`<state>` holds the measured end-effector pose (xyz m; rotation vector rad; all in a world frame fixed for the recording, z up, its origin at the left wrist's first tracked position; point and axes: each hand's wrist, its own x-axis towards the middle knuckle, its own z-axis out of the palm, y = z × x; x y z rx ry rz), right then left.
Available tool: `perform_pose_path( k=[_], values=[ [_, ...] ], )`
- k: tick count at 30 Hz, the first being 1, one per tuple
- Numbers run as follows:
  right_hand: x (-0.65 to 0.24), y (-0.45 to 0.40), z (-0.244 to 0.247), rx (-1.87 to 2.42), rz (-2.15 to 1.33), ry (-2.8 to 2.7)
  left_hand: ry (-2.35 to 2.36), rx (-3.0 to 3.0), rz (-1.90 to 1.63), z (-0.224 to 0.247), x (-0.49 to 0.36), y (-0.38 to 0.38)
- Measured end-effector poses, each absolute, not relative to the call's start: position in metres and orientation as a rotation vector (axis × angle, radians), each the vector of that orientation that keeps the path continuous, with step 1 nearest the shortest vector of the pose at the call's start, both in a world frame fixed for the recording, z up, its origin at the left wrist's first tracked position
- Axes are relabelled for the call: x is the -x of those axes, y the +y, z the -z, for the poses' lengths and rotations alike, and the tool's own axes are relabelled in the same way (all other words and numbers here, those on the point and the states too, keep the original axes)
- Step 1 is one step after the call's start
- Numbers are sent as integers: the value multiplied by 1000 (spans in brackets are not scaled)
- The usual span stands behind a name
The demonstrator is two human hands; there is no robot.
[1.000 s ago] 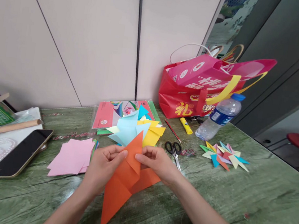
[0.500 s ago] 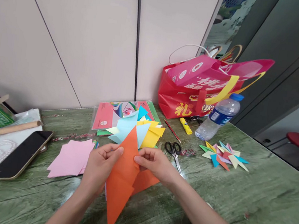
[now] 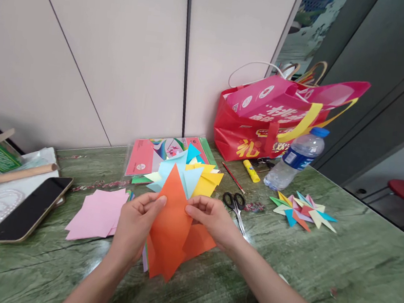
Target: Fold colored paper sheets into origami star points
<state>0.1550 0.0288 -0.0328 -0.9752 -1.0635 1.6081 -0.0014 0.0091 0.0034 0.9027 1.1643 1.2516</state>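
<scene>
An orange folded paper is held up between my two hands, its pointed tip upward. My left hand pinches its left edge between thumb and fingers. On the opposite edge, the thumb and fingers of my right hand are closed. Beneath it on the table lies more orange paper, with other coloured edges showing at the lower left. Behind the held piece are folded light blue papers and yellow papers. To the left rests a stack of pink paper squares.
Scissors, a red pencil and a yellow glue stick lie right of centre. A water bottle stands before a red bag. A multicoloured paper star lies at right; a phone and hammer at left.
The orange paper's lower point, long and hanging down before, now looks shorter with a notched lower edge. My right hand has shifted slightly right and up along the edge.
</scene>
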Motion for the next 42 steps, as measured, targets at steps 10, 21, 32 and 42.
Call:
perform_pose_path(
  k=[10,21,32,42],
  values=[
    [-156,30,33,993,-1500,-1086,1211,-1078,-966,-2,1,5],
    [-156,28,30,1069,-1397,-1281,1196,-1087,-949,-5,-4,7],
    [-154,24,29,1044,-1454,-1435,1342,-1170,-996,2,-1,8],
    [-156,24,33,1068,-1451,-1467,1389,-1333,-927,-7,19,19]
  ],
)
